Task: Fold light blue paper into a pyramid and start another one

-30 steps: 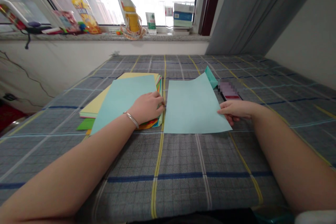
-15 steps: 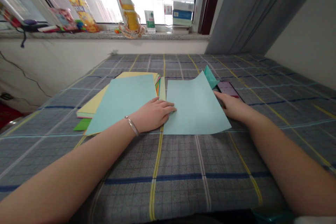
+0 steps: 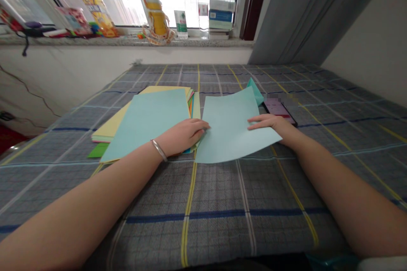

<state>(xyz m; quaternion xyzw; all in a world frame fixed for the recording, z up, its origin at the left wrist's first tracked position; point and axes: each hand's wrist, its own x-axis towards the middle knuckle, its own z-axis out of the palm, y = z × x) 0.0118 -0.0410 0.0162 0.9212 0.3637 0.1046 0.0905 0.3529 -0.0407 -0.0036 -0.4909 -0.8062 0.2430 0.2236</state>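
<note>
A pale blue sheet of paper (image 3: pixel 227 135) lies in front of me, its right side bent up off the cloth. My right hand (image 3: pixel 269 125) has hold of that side, fingers over the top; the thumb is hidden and the near right corner overlaps the wrist. Flat across the sheet's left edge rests my left hand (image 3: pixel 187 133), fingers stretched out and a silver bangle on the wrist. Left of it another pale blue sheet (image 3: pixel 149 118) tops a stack of coloured paper (image 3: pixel 108 127). Behind the right edge stands a folded teal paper piece (image 3: pixel 255 90).
A phone (image 3: pixel 280 112) lies on the checked cloth (image 3: pixel 219 203) beyond my right hand. Along the windowsill (image 3: pixel 127 42) stand bottles, a yellow flask (image 3: pixel 157 19) and boxes (image 3: pixel 221 15). A grey curtain (image 3: pixel 295 12) hangs at the right.
My right hand has moved from behind the sheet's right edge to having its fingers on top of it. The right side is bent differently. My left hand has shifted slightly left.
</note>
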